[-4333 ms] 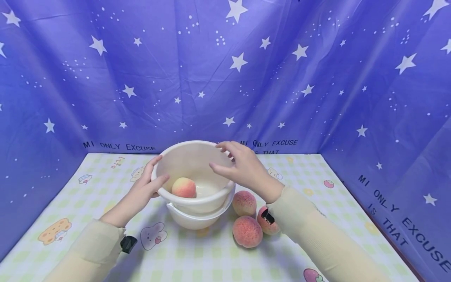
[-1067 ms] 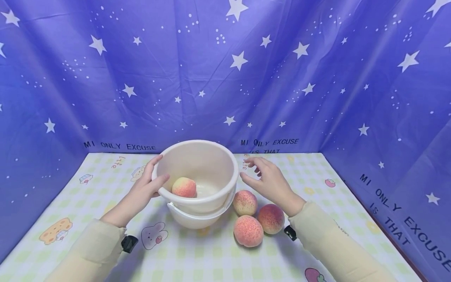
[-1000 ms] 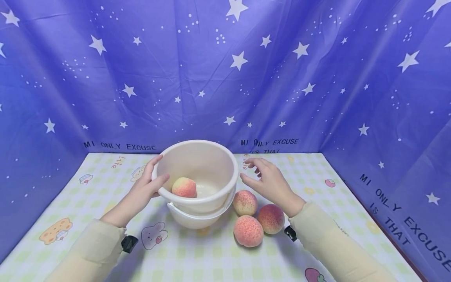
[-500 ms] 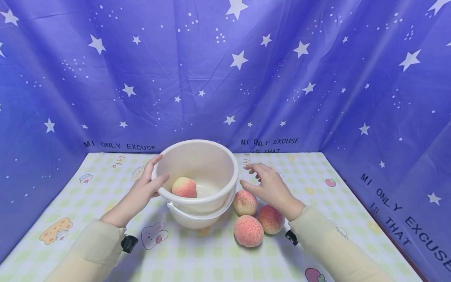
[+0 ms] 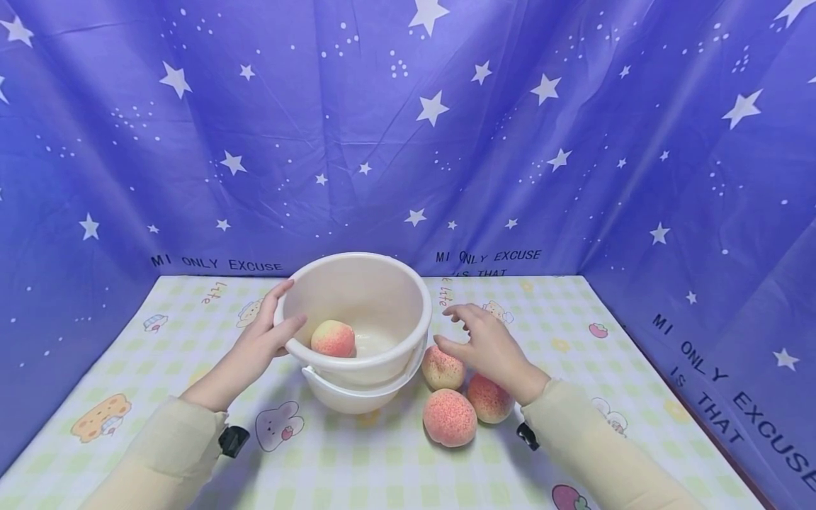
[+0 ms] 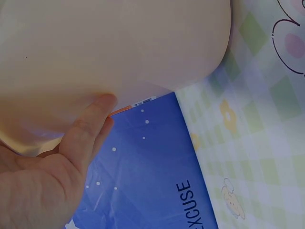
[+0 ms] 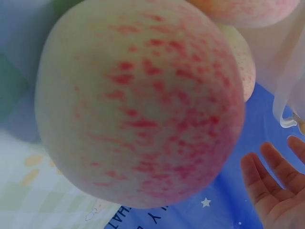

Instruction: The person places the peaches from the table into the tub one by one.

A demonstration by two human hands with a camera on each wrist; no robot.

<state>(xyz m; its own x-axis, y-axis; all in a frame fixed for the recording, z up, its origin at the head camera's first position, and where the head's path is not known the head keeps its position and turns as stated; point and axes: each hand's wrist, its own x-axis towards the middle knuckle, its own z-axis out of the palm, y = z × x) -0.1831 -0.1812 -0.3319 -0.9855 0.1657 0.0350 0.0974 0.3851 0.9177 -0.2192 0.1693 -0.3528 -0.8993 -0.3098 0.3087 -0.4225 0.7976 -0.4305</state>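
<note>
A white bucket [image 5: 382, 297] is in the middle of the head view, its mouth turned toward me and one peach [image 5: 333, 338] inside. My left hand [image 5: 255, 343] grips its left rim, thumb inside; the left wrist view shows fingers [image 6: 86, 129] against the outer wall. Right of the bucket lie a far peach [image 5: 444, 370], a near peach [image 5: 449, 418] and a right-hand peach [image 5: 491, 398], the last partly hidden by my right wrist. Above the far peach hovers my right hand [image 5: 497, 350], fingers loosely bent around nothing. One peach [image 7: 143, 105] fills much of the right wrist view.
The bucket's white handle [image 5: 357, 391] hangs down along its front. A green-checked cloth [image 5: 191, 319] with cartoon prints covers the table. Blue star-patterned curtains [image 5: 357, 142] enclose the back and both sides.
My right hand has left the bucket's right rim, moved right, and sunk slightly toward the peaches in the last second. My left hand and the bucket have stayed put.
</note>
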